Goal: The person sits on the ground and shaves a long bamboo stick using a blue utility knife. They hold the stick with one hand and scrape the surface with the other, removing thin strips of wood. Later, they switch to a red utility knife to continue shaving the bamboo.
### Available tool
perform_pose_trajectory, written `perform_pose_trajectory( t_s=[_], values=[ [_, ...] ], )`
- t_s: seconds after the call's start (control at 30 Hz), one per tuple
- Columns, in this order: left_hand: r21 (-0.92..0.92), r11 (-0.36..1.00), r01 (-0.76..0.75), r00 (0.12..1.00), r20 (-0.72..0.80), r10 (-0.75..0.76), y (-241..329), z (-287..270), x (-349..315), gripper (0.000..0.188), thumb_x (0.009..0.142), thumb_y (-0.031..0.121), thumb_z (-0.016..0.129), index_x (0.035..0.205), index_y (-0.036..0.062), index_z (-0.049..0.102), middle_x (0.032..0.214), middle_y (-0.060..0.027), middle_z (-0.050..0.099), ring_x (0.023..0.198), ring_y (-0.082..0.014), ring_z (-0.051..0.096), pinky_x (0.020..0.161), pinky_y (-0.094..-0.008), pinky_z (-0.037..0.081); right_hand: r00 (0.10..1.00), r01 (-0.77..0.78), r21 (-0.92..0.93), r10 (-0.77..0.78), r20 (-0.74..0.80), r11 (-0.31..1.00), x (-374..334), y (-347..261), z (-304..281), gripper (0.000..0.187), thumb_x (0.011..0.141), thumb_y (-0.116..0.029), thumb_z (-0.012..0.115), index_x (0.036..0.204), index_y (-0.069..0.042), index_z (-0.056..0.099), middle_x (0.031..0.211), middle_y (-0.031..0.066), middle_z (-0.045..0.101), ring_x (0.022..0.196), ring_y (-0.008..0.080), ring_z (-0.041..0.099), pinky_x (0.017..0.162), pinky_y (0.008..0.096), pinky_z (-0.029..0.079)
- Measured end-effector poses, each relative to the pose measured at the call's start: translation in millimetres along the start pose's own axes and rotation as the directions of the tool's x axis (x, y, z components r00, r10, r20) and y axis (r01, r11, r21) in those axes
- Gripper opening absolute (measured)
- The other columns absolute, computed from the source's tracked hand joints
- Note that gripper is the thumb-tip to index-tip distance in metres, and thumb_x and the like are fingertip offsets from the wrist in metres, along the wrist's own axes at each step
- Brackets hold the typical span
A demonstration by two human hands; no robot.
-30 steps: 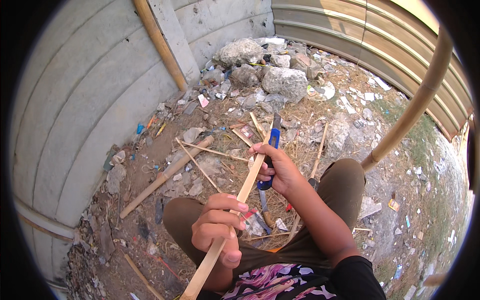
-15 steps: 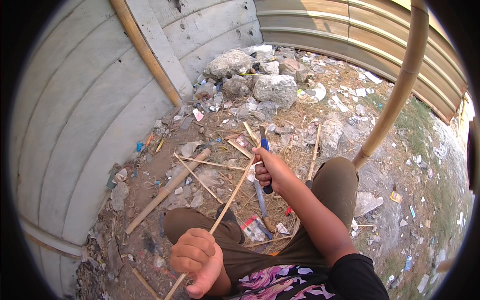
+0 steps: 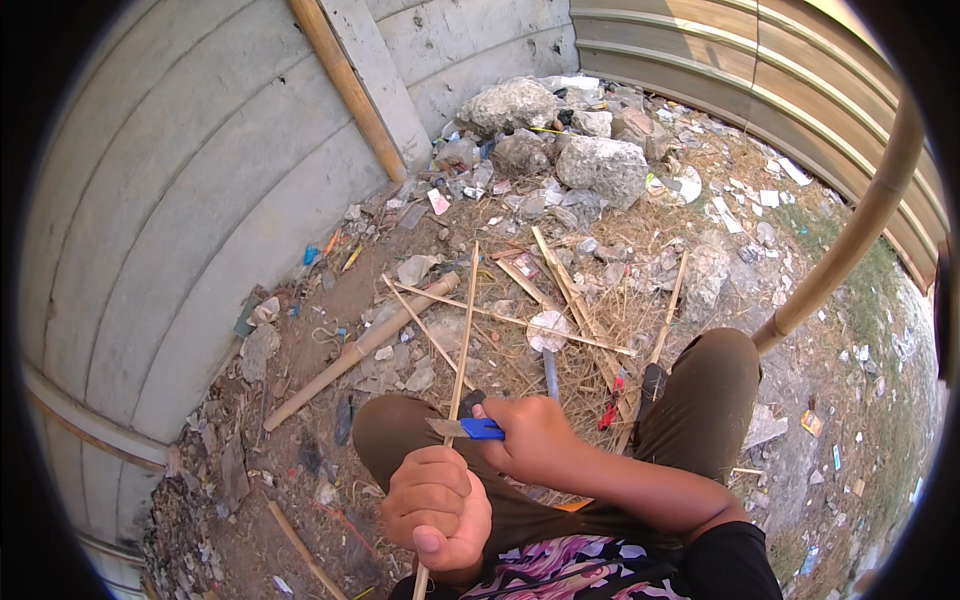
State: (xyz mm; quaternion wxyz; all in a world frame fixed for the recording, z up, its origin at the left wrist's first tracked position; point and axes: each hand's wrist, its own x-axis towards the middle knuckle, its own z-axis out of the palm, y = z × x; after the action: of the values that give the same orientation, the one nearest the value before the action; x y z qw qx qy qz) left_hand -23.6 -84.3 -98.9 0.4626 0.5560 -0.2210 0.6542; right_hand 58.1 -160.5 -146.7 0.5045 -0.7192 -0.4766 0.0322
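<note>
Head view, and at lower centre the left hand (image 3: 437,505) makes a tight fist, fingers clamped round a slim, pale wooden strip (image 3: 464,345) that runs from the bottom edge up to mid-frame. Just to its right, the right hand (image 3: 535,437) has its fingers curled shut on a blue-handled knife (image 3: 483,429), its flat metal blade lying across the strip; whether the edge bites in is hard to tell. Above, flat, straight slats (image 3: 574,300) crisscross over dry, stringy straw (image 3: 585,400). Left of centre, a thick round pole (image 3: 365,350); top centre, rough, pitted stones (image 3: 603,170); upper right, a ribbed fence (image 3: 680,45).
</note>
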Motion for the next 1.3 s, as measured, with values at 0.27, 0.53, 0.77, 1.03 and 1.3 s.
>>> perform_pose_trajectory(
  t_s=[0.27, 0.53, 0.77, 1.03, 1.3],
  values=[
    [-0.045, 0.999, -0.03, 0.999, 0.016, 0.031, 6, 7, 2, 0.048, 0.092, 0.019, 0.045, 0.049, 0.0137, 0.024, 0.041, 0.0046, 0.022, 0.032, -0.0096, 0.023, 0.036, -0.0259, 0.02, 0.995, -0.086, -0.097, 0.091, 0.046, 0.992, 8, 8, -10, 0.026, 0.089, -0.02, 0.06, 0.068, -0.004, 0.06, 0.056, 0.0197, 0.057, 0.054, 0.0415, 0.06, 0.054, 0.0487, 0.05],
    [-0.02, 1.0, 0.019, 0.998, 0.056, -0.018, 16, 11, 4, 0.048, 0.093, 0.022, 0.043, 0.051, 0.0152, 0.023, 0.041, 0.0046, 0.022, 0.032, -0.009, 0.023, 0.038, -0.0255, 0.019, 0.96, -0.261, -0.191, 0.275, 0.047, 0.946, 23, 32, -8, 0.024, 0.086, -0.023, 0.061, 0.072, -0.003, 0.066, 0.061, 0.0219, 0.06, 0.058, 0.0424, 0.062, 0.057, 0.0501, 0.051],
    [-0.147, 0.976, 0.159, 0.986, -0.029, -0.165, 5, -2, 6, 0.048, 0.095, 0.022, 0.044, 0.051, 0.0151, 0.024, 0.041, 0.0052, 0.021, 0.032, -0.0084, 0.022, 0.037, -0.025, 0.018, 0.982, -0.163, -0.069, 0.168, 0.08, 0.984, 5, 11, -4, 0.026, 0.085, -0.023, 0.06, 0.072, -0.002, 0.067, 0.062, 0.0225, 0.061, 0.059, 0.0429, 0.063, 0.059, 0.0497, 0.052],
    [-0.123, 0.989, 0.086, 0.996, 0.041, -0.081, 18, 0, 9, 0.049, 0.094, 0.021, 0.042, 0.05, 0.0158, 0.022, 0.041, 0.0055, 0.021, 0.032, -0.0075, 0.019, 0.037, -0.0251, 0.017, 0.958, -0.262, -0.193, 0.279, 0.064, 0.945, 22, 28, -12, 0.027, 0.084, -0.026, 0.06, 0.073, -0.002, 0.068, 0.062, 0.0222, 0.062, 0.061, 0.043, 0.064, 0.062, 0.0511, 0.053],
    [-0.15, 0.98, 0.129, 0.991, 0.039, -0.125, 21, -3, 11, 0.048, 0.094, 0.021, 0.042, 0.051, 0.0159, 0.022, 0.041, 0.0054, 0.02, 0.032, -0.0073, 0.019, 0.037, -0.0253, 0.017, 0.9, -0.408, -0.257, 0.434, 0.049, 0.876, 35, 49, -15, 0.032, 0.086, -0.028, 0.059, 0.074, -0.001, 0.07, 0.065, 0.0235, 0.065, 0.064, 0.0422, 0.067, 0.064, 0.0509, 0.055]
  ],
)
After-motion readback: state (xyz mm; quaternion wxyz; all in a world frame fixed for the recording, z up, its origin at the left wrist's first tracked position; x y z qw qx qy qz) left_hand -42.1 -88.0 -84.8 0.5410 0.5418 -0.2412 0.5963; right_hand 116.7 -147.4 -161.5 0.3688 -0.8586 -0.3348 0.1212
